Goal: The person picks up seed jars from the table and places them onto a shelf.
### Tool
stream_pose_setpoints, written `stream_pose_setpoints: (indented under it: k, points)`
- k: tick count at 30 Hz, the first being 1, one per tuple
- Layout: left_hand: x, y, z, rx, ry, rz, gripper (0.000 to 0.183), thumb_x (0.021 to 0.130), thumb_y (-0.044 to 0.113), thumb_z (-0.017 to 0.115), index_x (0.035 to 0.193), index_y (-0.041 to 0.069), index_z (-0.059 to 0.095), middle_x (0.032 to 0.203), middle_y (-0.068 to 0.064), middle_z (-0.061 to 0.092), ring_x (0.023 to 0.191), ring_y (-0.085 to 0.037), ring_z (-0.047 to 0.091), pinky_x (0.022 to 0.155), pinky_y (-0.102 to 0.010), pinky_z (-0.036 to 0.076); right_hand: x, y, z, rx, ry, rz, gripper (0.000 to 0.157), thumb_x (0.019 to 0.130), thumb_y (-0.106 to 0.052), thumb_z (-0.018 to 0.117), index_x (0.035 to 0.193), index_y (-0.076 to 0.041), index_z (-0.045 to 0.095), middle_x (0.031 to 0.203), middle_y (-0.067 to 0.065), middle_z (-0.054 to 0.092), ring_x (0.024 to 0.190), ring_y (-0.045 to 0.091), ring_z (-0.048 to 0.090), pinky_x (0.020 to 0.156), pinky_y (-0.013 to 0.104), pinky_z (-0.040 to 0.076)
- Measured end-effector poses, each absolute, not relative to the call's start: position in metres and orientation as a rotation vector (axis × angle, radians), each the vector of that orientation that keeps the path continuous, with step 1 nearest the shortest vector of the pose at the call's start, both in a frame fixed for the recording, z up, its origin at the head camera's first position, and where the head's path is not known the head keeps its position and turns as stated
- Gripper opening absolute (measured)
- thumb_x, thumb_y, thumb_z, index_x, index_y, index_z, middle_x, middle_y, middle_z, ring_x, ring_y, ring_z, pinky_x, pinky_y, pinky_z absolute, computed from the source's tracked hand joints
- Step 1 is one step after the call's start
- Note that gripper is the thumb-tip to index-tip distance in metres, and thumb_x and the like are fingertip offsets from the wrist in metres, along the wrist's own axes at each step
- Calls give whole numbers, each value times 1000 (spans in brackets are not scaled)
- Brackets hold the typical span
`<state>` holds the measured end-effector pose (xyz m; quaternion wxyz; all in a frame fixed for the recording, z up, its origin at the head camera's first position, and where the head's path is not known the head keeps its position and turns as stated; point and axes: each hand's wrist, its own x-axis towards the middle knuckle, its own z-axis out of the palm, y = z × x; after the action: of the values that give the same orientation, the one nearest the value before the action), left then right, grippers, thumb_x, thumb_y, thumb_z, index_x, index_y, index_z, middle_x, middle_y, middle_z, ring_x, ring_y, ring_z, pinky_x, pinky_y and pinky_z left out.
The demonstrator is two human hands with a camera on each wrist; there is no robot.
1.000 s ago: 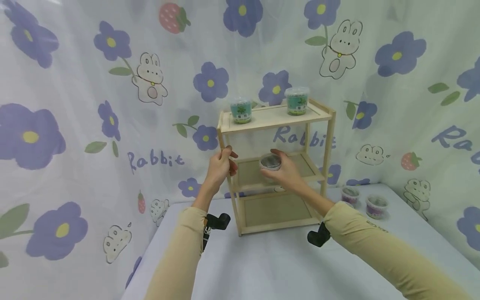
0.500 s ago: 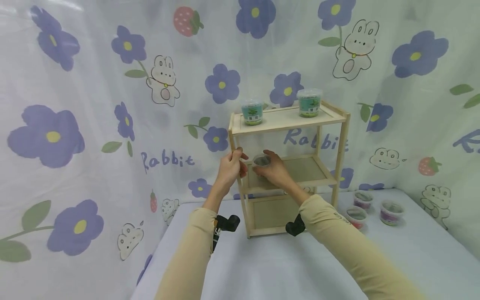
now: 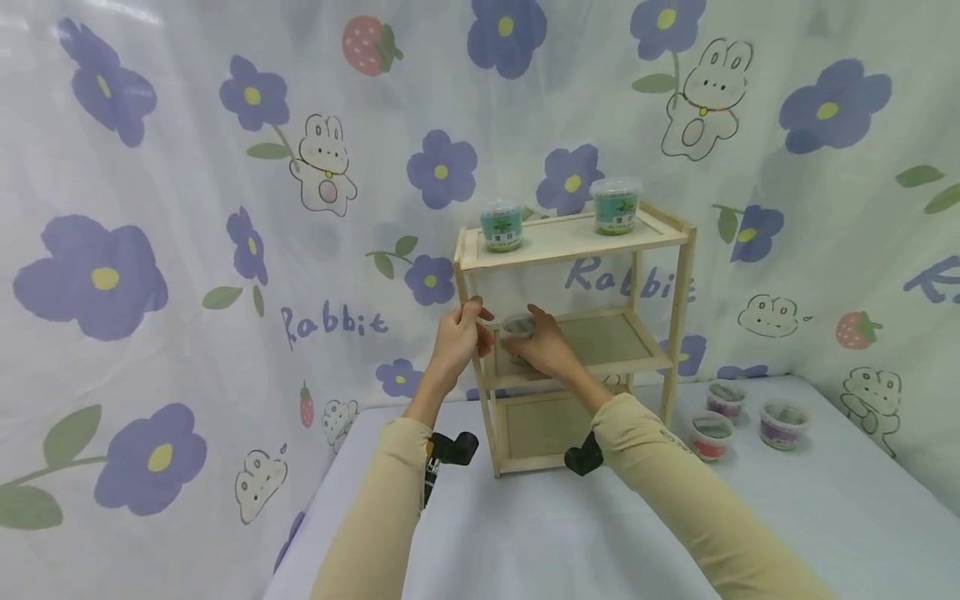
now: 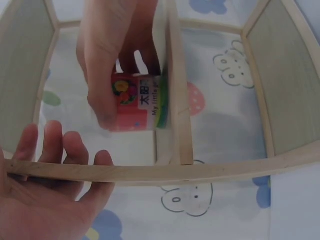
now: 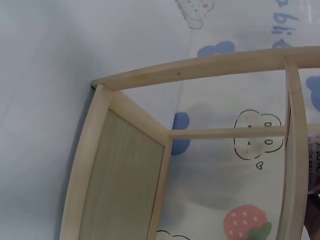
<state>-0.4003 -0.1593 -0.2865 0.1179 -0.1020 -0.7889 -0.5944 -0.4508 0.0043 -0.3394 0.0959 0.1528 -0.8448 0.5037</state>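
In the head view my right hand [image 3: 546,343] grips a small clear plastic tub [image 3: 517,325] at the left end of the middle board of a wooden shelf rack [image 3: 573,252]. The left wrist view shows the tub's red label [image 4: 132,100] with a flower picture, its green base close against the board [image 4: 181,110]. My left hand [image 3: 456,340] holds the rack's front left post, its fingers [image 4: 75,147] curled round the wood. Only a sliver of the tub [image 5: 314,162] shows at the right edge of the right wrist view.
Two tubs with teal labels, one left [image 3: 502,227] and one right [image 3: 616,207], stand on the top board. To the right of the rack, a red-labelled tub [image 3: 711,436] and two purple-labelled tubs [image 3: 783,425] sit on the white table [image 3: 525,542]. A printed curtain hangs behind.
My right hand has carried the tub leftward along the middle board to its left end. The left hand stays on the post. The head view has turned slightly left.
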Motion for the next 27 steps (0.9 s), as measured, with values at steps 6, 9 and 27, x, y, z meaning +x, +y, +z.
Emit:
stream_pose_setpoints:
  k: [6, 9, 27]
  points:
    - [-398, -160, -290, -305, -2297, -1739, 50, 105, 45, 38, 105, 3, 65, 69, -6, 62, 59, -22, 58, 72, -46, 55, -444, 22, -341, 490, -2520, 1517, 101, 87, -39, 72, 157, 1, 10, 154, 29, 29, 135, 44, 41, 106, 54, 41]
    - [-399, -161, -291, -301, -2296, -1730, 50, 105, 46, 38, 103, 5, 65, 68, -5, 61, 57, -19, 58, 72, -45, 56, -437, 36, -341, 503, -2474, 1583, 100, 88, -36, 73, 157, 0, 10, 154, 28, 28, 135, 45, 40, 103, 53, 45]
    - [-402, -159, -289, -290, -2288, -1756, 50, 105, 48, 37, 102, 5, 64, 67, -5, 61, 60, -25, 59, 74, -47, 55, -365, 152, -368, 606, -2332, 1684, 78, 94, -19, 67, 155, -1, 21, 148, 25, 39, 134, 44, 42, 106, 54, 42]
